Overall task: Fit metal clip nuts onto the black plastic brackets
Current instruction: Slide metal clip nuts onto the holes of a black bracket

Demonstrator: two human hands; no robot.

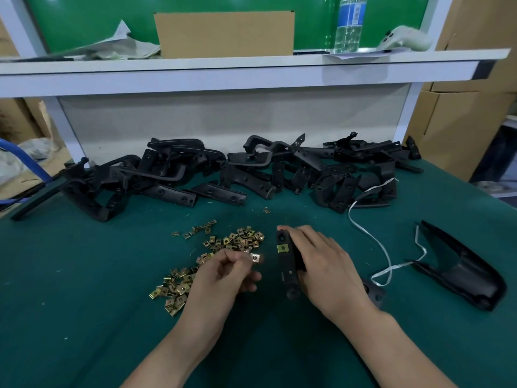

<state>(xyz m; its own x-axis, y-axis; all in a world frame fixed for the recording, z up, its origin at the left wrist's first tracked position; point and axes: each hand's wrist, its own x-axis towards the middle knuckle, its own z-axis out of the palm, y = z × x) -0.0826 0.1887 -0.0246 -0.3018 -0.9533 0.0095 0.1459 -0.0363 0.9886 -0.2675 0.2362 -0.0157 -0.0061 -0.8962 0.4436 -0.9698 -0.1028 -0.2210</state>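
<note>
Green table (84, 303); two hands at one black bracket (288, 261).
Bracket pile (223, 169) lies behind it; loose nuts (223, 242) spread to its left; right hand (327, 264) curls round it; left hand (223, 275), just left, pinches one clip nut (256, 257).

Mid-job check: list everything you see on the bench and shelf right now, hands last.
Brass-coloured metal clip nuts: many, loose pile, mat left of centre; one stray nut farther back.
Black plastic brackets: many, tangled heap, back of mat.
Black plastic bracket in work: one, mat centre, with one fitted clip nut.
Curved black plastic cover: one, mat right.
White plastic strap: one, between bracket and cover.
Brown cardboard box: one, shelf centre.
Clear water bottle: one, shelf right.
Crumpled grey paper: shelf left.
Green bench mat: one, under everything.
Left hand: pinches a single clip nut.
Right hand: grips the bracket in work.
</note>
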